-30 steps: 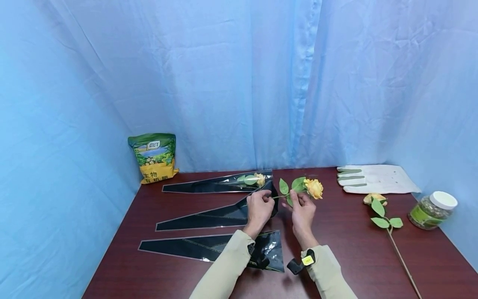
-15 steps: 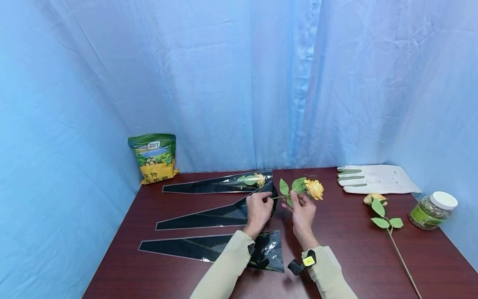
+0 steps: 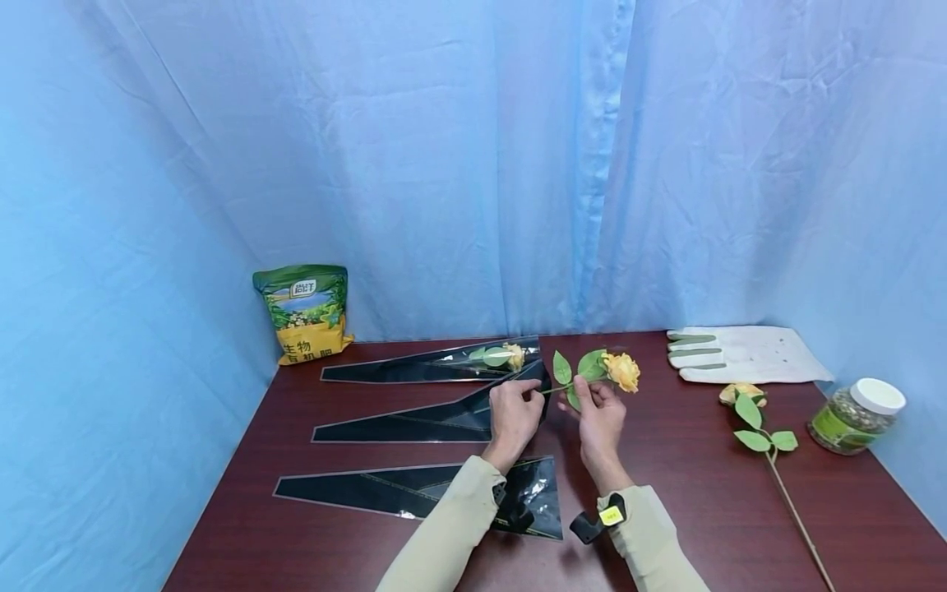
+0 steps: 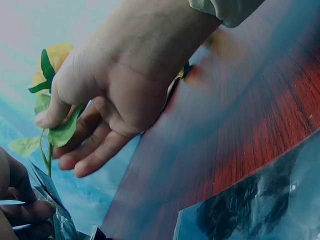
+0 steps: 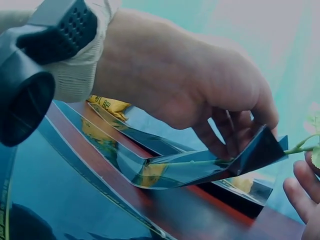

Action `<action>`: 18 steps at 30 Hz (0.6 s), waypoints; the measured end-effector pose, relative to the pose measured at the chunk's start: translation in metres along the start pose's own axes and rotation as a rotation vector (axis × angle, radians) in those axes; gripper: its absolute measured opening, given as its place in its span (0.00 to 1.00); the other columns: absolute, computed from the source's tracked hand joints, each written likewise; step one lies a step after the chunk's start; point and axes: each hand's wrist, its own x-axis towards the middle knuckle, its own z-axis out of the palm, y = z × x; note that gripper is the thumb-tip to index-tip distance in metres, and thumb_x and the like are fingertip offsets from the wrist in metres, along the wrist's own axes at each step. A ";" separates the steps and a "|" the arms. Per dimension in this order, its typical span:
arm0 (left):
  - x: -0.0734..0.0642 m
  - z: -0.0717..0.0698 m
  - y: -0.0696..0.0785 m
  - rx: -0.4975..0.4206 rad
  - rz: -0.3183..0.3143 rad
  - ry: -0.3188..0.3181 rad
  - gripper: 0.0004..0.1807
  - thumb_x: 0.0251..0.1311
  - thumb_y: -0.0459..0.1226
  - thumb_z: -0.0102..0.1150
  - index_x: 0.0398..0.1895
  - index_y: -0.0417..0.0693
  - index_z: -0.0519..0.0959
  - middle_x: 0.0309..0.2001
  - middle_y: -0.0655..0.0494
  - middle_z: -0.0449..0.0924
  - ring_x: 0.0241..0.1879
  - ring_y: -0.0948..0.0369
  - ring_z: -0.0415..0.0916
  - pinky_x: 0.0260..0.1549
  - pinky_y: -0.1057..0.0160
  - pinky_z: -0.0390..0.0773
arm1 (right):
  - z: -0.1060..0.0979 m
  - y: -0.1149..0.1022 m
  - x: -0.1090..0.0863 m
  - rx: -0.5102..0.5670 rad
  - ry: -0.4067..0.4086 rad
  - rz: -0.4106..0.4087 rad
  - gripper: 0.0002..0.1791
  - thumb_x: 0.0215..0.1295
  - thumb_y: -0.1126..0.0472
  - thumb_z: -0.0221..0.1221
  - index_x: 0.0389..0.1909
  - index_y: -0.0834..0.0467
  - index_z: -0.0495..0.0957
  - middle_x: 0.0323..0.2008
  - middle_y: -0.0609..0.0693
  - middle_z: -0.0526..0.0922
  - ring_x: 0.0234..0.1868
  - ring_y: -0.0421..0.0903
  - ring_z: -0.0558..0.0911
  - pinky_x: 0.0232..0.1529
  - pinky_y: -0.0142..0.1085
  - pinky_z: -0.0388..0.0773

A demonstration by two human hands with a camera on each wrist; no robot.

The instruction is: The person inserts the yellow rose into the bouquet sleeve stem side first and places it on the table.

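In the head view my left hand (image 3: 515,413) pinches the wide mouth of the middle black-and-clear flower sleeve (image 3: 422,425). Just right of it, my right hand (image 3: 602,421) holds the stem of a yellow artificial rose (image 3: 621,372) between thumb and fingers, below the bloom. The right wrist view shows the rose's green stem (image 5: 192,164) lying inside the clear part of the sleeve. Leaves (image 4: 64,131) stay outside, near the right hand's thumb in the left wrist view. The stem's lower end is hard to make out.
Another sleeve (image 3: 399,367) with a yellow rose inside lies behind, and a flat sleeve (image 3: 355,487) lies in front. At right are a loose rose (image 3: 793,501), a jar with a white lid (image 3: 851,421) and a glove (image 3: 762,352). A fertilizer bag (image 3: 305,316) stands back left.
The middle sleeve's narrow end has shifted slightly away from me and to the right. Both hands and the rose have hardly moved.
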 end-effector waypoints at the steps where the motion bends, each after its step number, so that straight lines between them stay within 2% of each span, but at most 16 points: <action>1: 0.000 0.000 0.000 -0.002 -0.002 -0.004 0.14 0.52 0.28 0.59 0.37 0.46 0.91 0.32 0.51 0.91 0.27 0.60 0.85 0.23 0.73 0.73 | 0.000 0.000 -0.001 -0.007 -0.003 0.005 0.11 0.68 0.57 0.62 0.33 0.61 0.78 0.26 0.41 0.85 0.28 0.39 0.89 0.34 0.37 0.86; 4: 0.000 0.000 0.001 -0.015 -0.007 -0.012 0.14 0.52 0.28 0.59 0.38 0.45 0.91 0.32 0.51 0.91 0.24 0.60 0.84 0.22 0.75 0.70 | 0.002 0.001 -0.002 -0.015 -0.008 0.017 0.09 0.69 0.57 0.62 0.30 0.57 0.78 0.25 0.40 0.85 0.28 0.39 0.88 0.34 0.37 0.86; 9: 0.001 0.000 0.004 -0.008 0.015 0.016 0.14 0.51 0.28 0.60 0.37 0.46 0.91 0.33 0.52 0.91 0.29 0.58 0.86 0.26 0.71 0.76 | 0.007 0.002 -0.005 -0.038 0.000 0.022 0.08 0.68 0.58 0.63 0.27 0.51 0.80 0.23 0.37 0.83 0.27 0.33 0.83 0.31 0.33 0.84; 14: 0.000 -0.001 0.007 -0.009 0.022 0.023 0.14 0.51 0.28 0.60 0.37 0.46 0.91 0.35 0.52 0.91 0.34 0.57 0.88 0.31 0.68 0.81 | 0.009 0.002 -0.007 -0.108 0.029 0.040 0.10 0.67 0.56 0.64 0.25 0.49 0.80 0.22 0.35 0.80 0.27 0.30 0.78 0.30 0.26 0.78; 18: -0.001 0.000 0.007 -0.029 0.000 0.019 0.14 0.52 0.28 0.59 0.38 0.45 0.91 0.33 0.51 0.91 0.30 0.59 0.86 0.28 0.70 0.78 | 0.009 0.006 -0.006 -0.127 0.044 0.047 0.11 0.66 0.56 0.65 0.24 0.49 0.80 0.21 0.34 0.79 0.28 0.30 0.75 0.31 0.23 0.72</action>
